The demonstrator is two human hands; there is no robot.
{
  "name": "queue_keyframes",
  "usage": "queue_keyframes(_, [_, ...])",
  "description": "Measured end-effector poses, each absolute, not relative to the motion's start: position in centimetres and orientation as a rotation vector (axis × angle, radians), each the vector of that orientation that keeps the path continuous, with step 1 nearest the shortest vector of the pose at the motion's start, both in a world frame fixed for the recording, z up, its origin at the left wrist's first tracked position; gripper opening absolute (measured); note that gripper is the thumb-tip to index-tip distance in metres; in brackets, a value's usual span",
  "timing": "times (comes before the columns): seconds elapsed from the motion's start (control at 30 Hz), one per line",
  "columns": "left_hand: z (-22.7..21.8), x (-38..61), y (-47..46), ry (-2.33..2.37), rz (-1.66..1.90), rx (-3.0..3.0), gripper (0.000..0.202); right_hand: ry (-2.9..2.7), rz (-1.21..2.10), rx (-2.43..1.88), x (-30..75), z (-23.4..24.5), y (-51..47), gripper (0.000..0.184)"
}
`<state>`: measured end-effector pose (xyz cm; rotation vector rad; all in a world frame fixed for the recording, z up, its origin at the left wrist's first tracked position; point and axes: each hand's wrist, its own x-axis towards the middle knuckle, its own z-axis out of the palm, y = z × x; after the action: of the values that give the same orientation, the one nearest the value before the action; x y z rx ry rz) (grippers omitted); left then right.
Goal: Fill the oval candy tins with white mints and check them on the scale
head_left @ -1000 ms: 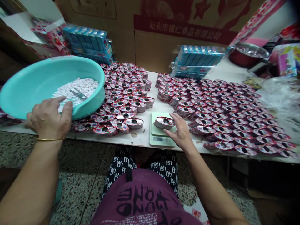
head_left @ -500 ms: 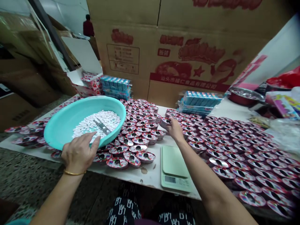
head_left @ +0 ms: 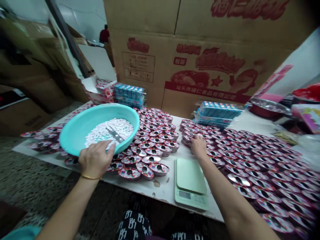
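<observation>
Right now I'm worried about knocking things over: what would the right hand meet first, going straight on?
Most likely the oval container right at the fingers of the right hand; they look to be touching, though the hand hides the contact.

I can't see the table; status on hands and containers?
Left hand on rim of basin. Right hand at oval containers, grip unclear. Scale on near side, not blocking that hand.

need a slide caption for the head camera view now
Left hand at the rim of a turquoise basin, right hand by oval containers, pale green scale nearby.
</observation>
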<state>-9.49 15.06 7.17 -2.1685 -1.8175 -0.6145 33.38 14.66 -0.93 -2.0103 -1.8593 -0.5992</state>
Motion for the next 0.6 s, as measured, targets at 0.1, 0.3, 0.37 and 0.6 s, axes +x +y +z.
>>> queue_keyframes(0.1, [8.2, -9.2, 14.2, -1.838, -0.482, -2.187, 0.044, -1.842, -0.688, -2.033, 32.8, 0.3, 13.4, 0.009])
queue_keyframes(0.3, [10.3, -10.3, 15.1, -1.955, -0.190, -2.313, 0.056, -2.185, -0.481, -1.836, 31.4, 2.2, 5.6, 0.019])
queue_keyframes(0.37, [10.9, -10.6, 17.3, -1.946, -0.085, -2.460, 0.055, -2.252, -0.403, -1.758, 30.6, 1.3, 2.7, 0.020])
queue_keyframes(0.6, [9.3, -7.7, 26.3, -1.626, 0.007, -2.811, 0.060, -1.996, -0.339, -1.718, 26.9, 1.1, -3.9, 0.033])
